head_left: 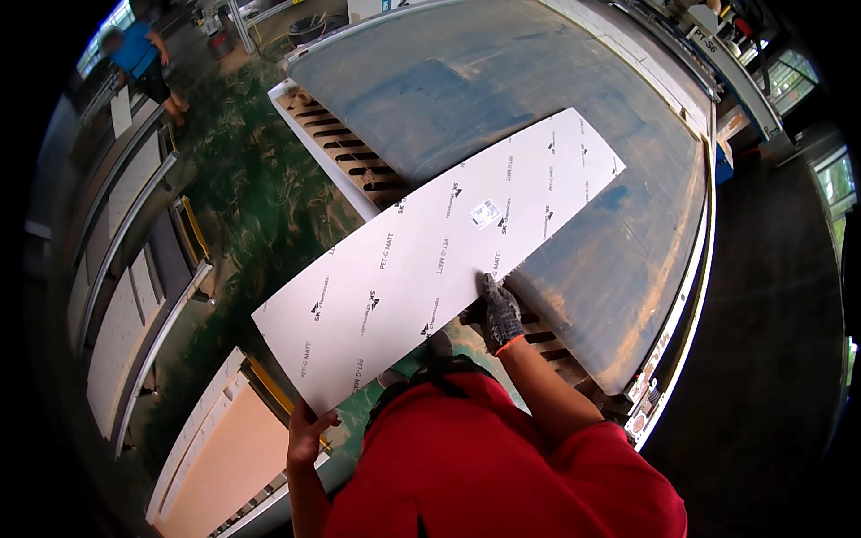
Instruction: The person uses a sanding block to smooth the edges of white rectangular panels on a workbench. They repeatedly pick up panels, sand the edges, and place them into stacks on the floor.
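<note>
A long white panel (421, 260) with printed film and a small label (484, 214) stretches across the middle, its far end over the dark machine table. My right hand (500, 316), in a dark grey work glove with an orange cuff, grips the panel's near long edge, thumb on top and the other fingers mostly hidden beneath. At the panel's near left corner, my bare left hand (309, 432) holds the edge, with the thumb and part of the fingers showing. The near left end of the panel hangs over the floor.
The dusty dark conveyor table (395, 90) has a slotted edge (345, 148). Roller racks (134, 296) with panels line the left side. A tan panel stack (220, 457) lies at lower left. Another person (139, 58) stands at far left on the green floor (260, 197).
</note>
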{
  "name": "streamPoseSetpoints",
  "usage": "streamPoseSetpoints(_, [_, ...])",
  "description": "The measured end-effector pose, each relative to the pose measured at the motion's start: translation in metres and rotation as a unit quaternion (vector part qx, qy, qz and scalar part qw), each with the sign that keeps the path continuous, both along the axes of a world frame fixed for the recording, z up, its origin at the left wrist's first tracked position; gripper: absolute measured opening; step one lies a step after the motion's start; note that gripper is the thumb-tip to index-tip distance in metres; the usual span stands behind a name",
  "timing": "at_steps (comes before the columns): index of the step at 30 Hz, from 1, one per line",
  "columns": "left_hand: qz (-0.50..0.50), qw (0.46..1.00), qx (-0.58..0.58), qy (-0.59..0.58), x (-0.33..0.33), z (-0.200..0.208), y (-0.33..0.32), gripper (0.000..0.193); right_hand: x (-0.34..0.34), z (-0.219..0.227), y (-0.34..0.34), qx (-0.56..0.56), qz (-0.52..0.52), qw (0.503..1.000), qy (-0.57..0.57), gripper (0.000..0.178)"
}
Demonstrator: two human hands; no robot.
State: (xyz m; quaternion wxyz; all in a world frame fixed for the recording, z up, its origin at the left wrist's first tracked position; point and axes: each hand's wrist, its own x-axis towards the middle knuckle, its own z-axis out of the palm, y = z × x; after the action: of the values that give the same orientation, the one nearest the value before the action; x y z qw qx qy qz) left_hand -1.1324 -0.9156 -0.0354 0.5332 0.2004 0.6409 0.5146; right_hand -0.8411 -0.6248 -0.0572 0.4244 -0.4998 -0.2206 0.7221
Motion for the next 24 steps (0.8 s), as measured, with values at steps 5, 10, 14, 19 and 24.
streamPoseSetpoints(5, [0.021, 0.940, -0.067, 0.334, 0.016, 0.009, -0.009, 0.037, 0.007, -0.028, 0.007, 0.027, -0.009, 1.000, -0.003, 0.045])
streamPoseSetpoints(10, [0.023, 0.841, -0.113, 0.529, 0.034, 0.010, -0.019, 0.024, 0.003, -0.006, 0.003, -0.013, -0.025, 0.999, 0.045, 0.037])
streamPoseSetpoints(14, [-0.021, 0.780, -0.066, 0.623, 0.033, 0.018, -0.020, 0.016, 0.006, 0.002, 0.005, -0.039, 0.001, 0.998, 0.047, 0.038])
streamPoseSetpoints(19, [0.003, 0.857, -0.128, 0.499, 0.006, 0.003, -0.047, 0.016, 0.005, 0.017, 0.004, -0.069, 0.021, 0.997, 0.021, 0.042])
streamPoseSetpoints(24, [0.086, 0.912, -0.294, 0.273, -0.061, -0.044, -0.099, 0.048, 0.005, 0.002, 0.003, -0.058, 0.007, 0.997, 0.042, 0.044])
